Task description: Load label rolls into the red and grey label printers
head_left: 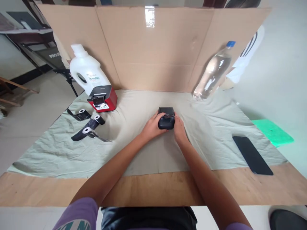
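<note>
Small black device (166, 123) sits mid-table on the cloth (148, 159), pinned between both hands: left hand (153, 126) wraps its left side, thumb on top, right hand (179, 127) presses along the right. Can't really make out the right thumb. Far left, a red-and-black box (112, 99) partly blocks the white detergent jug (87, 68); the left sleeve's (81, 209) print gets cut off.

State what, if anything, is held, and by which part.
A small black, box-shaped, plastic-looking device is held by its opposite sides: the left hand on its left, the right hand on its right.
</note>
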The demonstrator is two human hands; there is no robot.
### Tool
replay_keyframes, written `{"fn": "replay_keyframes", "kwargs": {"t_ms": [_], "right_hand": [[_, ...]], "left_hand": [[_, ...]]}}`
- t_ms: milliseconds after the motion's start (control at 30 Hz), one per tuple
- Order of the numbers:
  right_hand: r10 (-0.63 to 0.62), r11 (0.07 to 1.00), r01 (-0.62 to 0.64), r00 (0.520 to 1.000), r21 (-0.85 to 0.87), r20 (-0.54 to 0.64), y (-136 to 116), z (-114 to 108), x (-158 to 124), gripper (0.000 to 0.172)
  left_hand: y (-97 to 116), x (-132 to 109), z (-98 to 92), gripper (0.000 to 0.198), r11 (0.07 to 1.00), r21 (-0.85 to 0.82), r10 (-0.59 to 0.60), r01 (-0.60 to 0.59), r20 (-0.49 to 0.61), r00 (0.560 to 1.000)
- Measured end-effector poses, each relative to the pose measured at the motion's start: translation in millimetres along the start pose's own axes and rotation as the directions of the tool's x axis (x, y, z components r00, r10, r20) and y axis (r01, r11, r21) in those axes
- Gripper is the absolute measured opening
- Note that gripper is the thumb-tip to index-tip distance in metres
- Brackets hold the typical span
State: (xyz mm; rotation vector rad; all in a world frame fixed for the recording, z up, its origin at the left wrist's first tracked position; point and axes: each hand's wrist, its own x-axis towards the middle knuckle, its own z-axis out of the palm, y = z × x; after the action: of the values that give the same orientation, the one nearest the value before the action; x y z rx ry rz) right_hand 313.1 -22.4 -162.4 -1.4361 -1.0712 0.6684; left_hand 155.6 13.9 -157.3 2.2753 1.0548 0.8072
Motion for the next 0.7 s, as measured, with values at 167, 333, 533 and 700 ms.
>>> {"fn": "replay_keyframes", "kwargs": {"t_ms": [167,333,533,700], "right_hand": [[0.113,0.977,-0.065,0.966,0.205,-0.234,0.5,-81.0,41.0,0.049],[0.299,0.919,-0.131,0.847,0.372,-0.44,19.9,-154.5,98.1,0.047],[0.346,0.922,-0.187,0.791,0.339,-0.504,41.6,-187.6,141.3,0.057],[0.316,0.941,-0.202,0.816,0.273,-0.485,57.1,-191.0,153.6,0.061]], "left_hand": [[57.7,64.0,49.5,0.078,0.987,-0.084,0.141,-0.138,0.03,0.99],[98.5,134.1,124.7,0.071,0.976,-0.118,0.19,-0.182,0.067,0.979],[101.9,189.2,182.4,0.064,0.987,-0.015,0.161,-0.16,0.081,0.984],[95.8,203.6,198.0,0.065,0.985,0.077,0.148,-0.153,0.071,0.986]]}}
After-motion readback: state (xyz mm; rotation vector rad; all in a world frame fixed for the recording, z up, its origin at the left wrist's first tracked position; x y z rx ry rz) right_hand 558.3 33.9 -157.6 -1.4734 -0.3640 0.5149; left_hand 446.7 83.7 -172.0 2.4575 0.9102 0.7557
